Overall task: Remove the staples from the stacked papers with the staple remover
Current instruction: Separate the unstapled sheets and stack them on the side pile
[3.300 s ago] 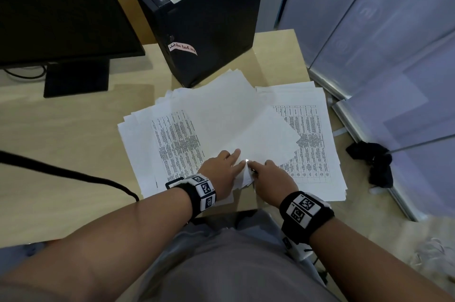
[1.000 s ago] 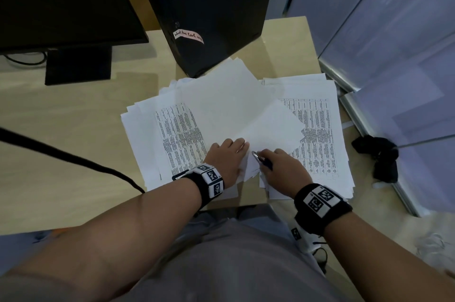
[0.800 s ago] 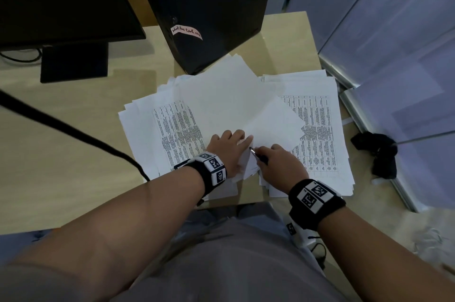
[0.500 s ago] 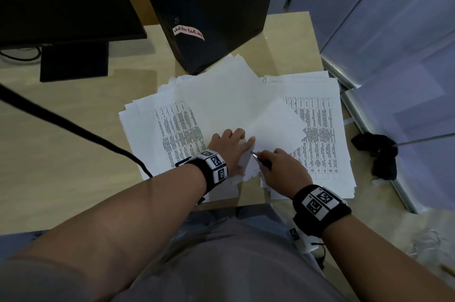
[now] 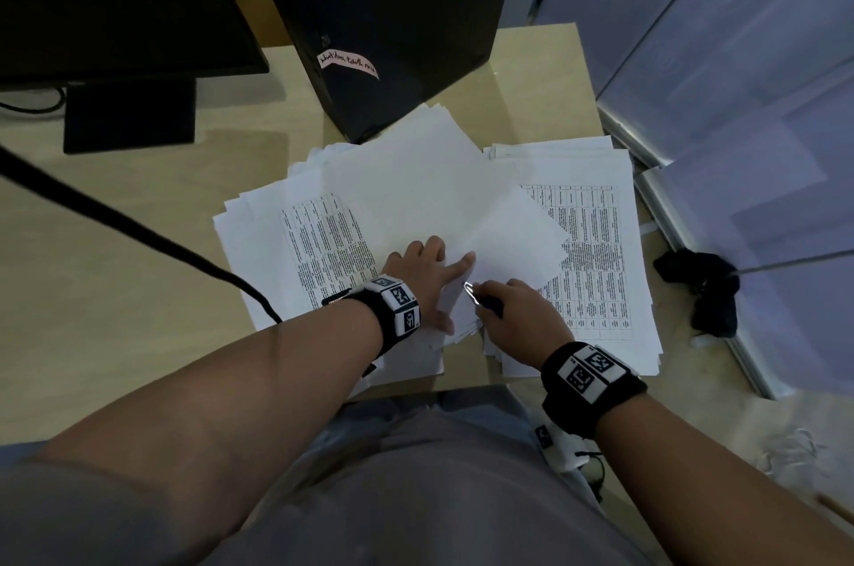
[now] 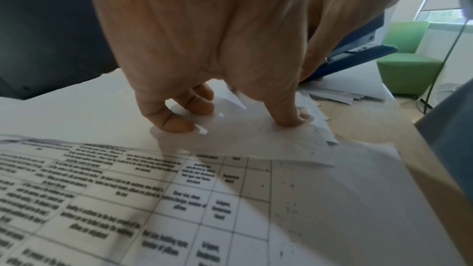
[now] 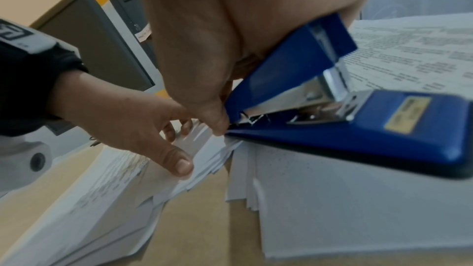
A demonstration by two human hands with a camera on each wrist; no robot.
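Right now the left hand (image 5: 423, 276) lies flat, fingers spread and straight, pressing down the near corner of a stapled bundle (image 5: 416, 196) on the left paper pile (image 6: 281, 219). The right hand (image 5: 522, 316) is curled around the blue staple remover (image 7: 345, 120), which looks like a stapler, and its metal tip (image 5: 469, 288) points at that same corner, just beside the left fingers. Both piles sit at the near edge of the desk (image 5: 115, 288), close to its right corner. I cannot see the staple itself, so I cannot tell if it is out yet. I think this bundle is in the middle of being done. The right paper pile (image 5: 596, 251) lies just beside it, and I cannot tell which pile is finished.

Both piles show printed tables, too small to read. A pink label (image 5: 349, 63) with handwriting sits on the black computer tower (image 5: 393, 11); I cannot read it. A yellow sticker (image 7: 407, 114) on the tool is blurred.
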